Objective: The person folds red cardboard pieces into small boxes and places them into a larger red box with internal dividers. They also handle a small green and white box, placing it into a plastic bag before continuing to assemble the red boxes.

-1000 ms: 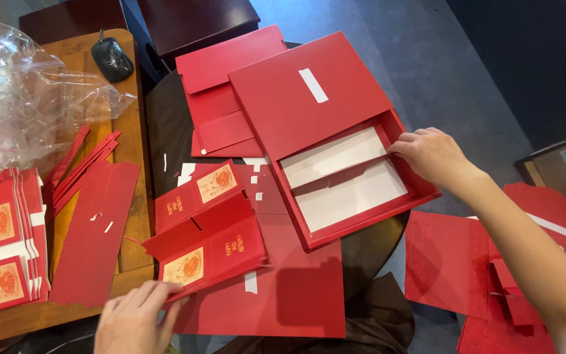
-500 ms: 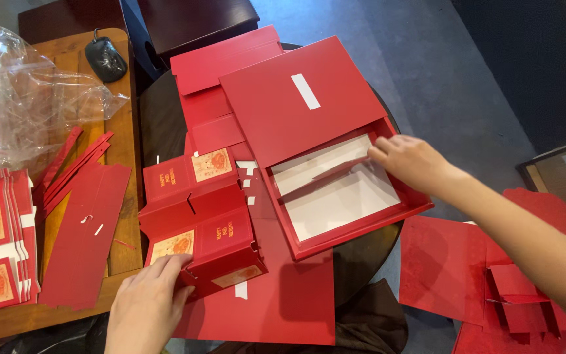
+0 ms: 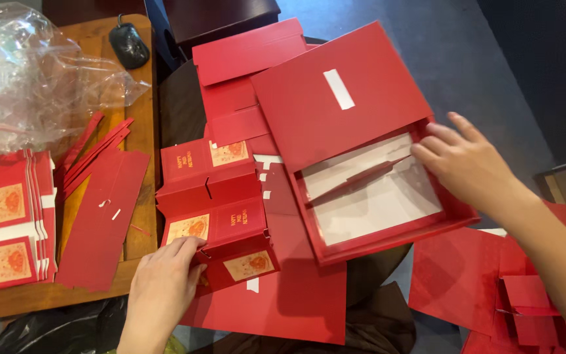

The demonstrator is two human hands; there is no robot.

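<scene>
Fingers [image 3: 185,252] grip upright insert [image 3: 221,216]; right hand [image 3: 470,164] seemingly presses box [image 3: 375,196], tilted rightward.

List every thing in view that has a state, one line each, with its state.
Red box: open, lid flipped back, white inside showing.
Divider strip: tilted across the box's inside, not seated flat.
Folded insert: partly folded up, raised off the table.
Right hand: fingers resting on the box's right wall.
Left hand: gripping the insert's near edge.
Plastic bag: crumpled, lying loose.
Stack of red cards: flat, piled.
</scene>
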